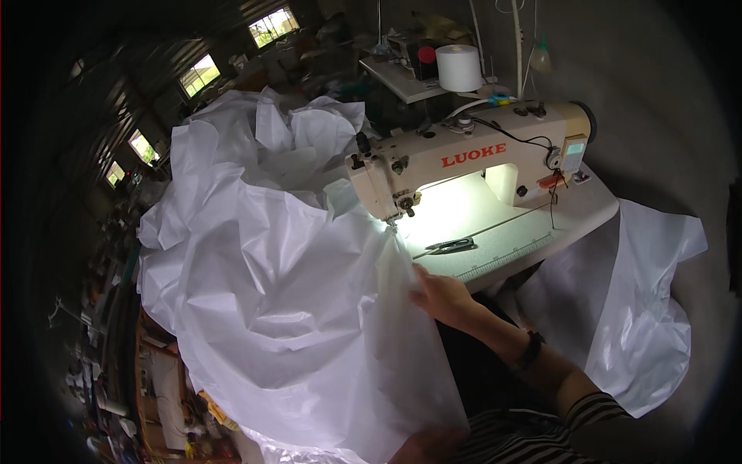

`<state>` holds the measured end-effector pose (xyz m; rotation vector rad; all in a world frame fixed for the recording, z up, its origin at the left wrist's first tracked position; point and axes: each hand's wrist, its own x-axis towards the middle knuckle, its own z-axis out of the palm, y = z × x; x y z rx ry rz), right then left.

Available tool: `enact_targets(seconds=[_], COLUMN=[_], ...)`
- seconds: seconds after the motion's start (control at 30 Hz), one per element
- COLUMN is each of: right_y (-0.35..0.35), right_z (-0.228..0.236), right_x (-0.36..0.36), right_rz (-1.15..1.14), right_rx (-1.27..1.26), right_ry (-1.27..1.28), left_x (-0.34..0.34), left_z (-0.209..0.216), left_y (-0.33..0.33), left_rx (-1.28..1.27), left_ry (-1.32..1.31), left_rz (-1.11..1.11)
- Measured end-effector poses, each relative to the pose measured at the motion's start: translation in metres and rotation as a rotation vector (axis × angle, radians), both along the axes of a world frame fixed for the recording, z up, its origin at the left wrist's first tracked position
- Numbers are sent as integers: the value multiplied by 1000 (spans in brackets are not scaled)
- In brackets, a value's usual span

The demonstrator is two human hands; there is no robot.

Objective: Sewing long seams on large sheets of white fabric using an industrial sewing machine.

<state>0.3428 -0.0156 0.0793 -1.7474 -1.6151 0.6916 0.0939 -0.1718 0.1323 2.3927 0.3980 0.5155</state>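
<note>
A large, crumpled white plastic sheet (270,325) spreads over the left side of the sewing machine (471,151) and hangs down toward me. Its right edge runs up to the lit needle area under the machine head. My right hand (447,300) is closed on that edge just below the needle, at the front of the machine table (495,240); its fingertips are partly hidden by the sheet. Low in the picture, my left hand (429,447) shows dimly against the sheet's lower edge, its fingers hidden. Thread snips (451,246) lie on the table right of the needle.
More white sheeting (641,309) hangs off the table's right end. A white thread cone (459,68) stands behind the machine, near another small table (406,81). To the left are a wooden frame (151,387) and dim clutter; small windows line the far wall.
</note>
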Motion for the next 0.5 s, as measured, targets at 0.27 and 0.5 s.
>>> enact_targets(seconds=[0.27, 0.5], right_y=[17, 57], right_z=[10, 4], right_x=[-29, -17], right_rz=[-20, -25], right_rx=[-102, -20], right_ry=[-886, -886], left_x=[7, 35], left_z=[16, -10], left_y=[28, 79], left_rx=[166, 274], left_ry=[7, 111], left_rz=[34, 97])
